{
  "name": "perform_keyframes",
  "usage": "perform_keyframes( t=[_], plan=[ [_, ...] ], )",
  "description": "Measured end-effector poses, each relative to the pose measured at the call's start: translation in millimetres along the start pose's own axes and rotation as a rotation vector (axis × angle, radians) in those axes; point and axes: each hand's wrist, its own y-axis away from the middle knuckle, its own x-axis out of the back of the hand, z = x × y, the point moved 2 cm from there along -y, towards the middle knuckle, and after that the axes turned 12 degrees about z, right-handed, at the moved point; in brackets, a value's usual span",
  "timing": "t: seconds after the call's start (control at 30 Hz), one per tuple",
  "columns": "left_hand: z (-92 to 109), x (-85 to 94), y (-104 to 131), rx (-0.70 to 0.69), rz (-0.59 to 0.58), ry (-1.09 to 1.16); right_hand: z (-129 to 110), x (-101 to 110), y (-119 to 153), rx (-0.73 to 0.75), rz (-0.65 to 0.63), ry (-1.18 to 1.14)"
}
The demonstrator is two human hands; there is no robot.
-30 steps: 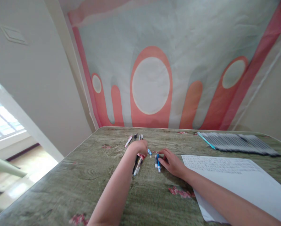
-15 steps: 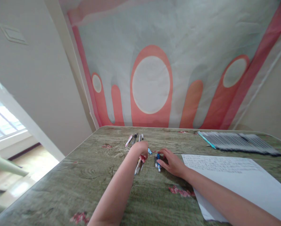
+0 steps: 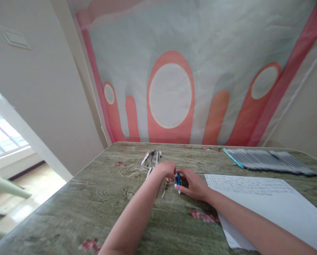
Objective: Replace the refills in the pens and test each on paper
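Observation:
My left hand [image 3: 167, 170] is over the middle of the table, its fingers curled down and pinched together, right against a small bundle of blue and white pens [image 3: 178, 181]. What lies between those fingers is hidden behind the hand. My right hand [image 3: 192, 183] curves around the same bundle from the right, thumb at the near end and fingertips at the far end. A thin pen [image 3: 164, 190] slants out below my left hand; whether it is held cannot be seen. White pens [image 3: 149, 173] are partly covered by my left forearm.
Farther back lie a pink and white pen [image 3: 145, 158], dark pens [image 3: 151, 157] and light pens [image 3: 157, 158]. A sheet of paper with handwriting [image 3: 265, 209] is under my right forearm. A row of grey pens with a teal edge [image 3: 270, 161] stands at the back right.
My left hand has moved right, from over the white pens to the blue and white bundle. The light blue pen near it is no longer visible. My right hand stays at the bundle.

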Motion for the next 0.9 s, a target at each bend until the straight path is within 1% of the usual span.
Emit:
perform_keyframes(
  t=[0.2, 0.47, 0.53, 0.63, 0.7, 0.8, 0.9],
  plan=[
    [3.2, -0.6, -0.3, 0.000, 0.030, -0.027, 3.0, -1.6, 0.8, 0.003, 0.018, 0.026],
    [14.3, 0.4, 4.2, 0.024, 0.038, -0.041, 19.8, -9.5, 2.0, -0.071, 0.134, 0.129],
    [11.6, 3.8, 4.5, 0.047, 0.050, -0.050, 24.4, -9.7, 2.3, -0.097, 0.159, 0.167],
    [2.3, 10.7, 5.2, 0.096, 0.063, -0.071, 28.9, -9.2, 2.8, -0.119, 0.174, 0.200],
    [-4.6, 13.1, 5.6, 0.135, 0.050, -0.082, 29.9, -8.8, 2.9, -0.122, 0.178, 0.205],
    [-10.9, 9.1, 4.7, 0.188, -0.002, -0.080, 29.4, -8.2, 2.5, -0.116, 0.177, 0.201],
    [-11.7, -1.8, 1.0, 0.220, -0.052, -0.071, 28.0, -7.6, 2.1, -0.112, 0.174, 0.200]
  ],
)
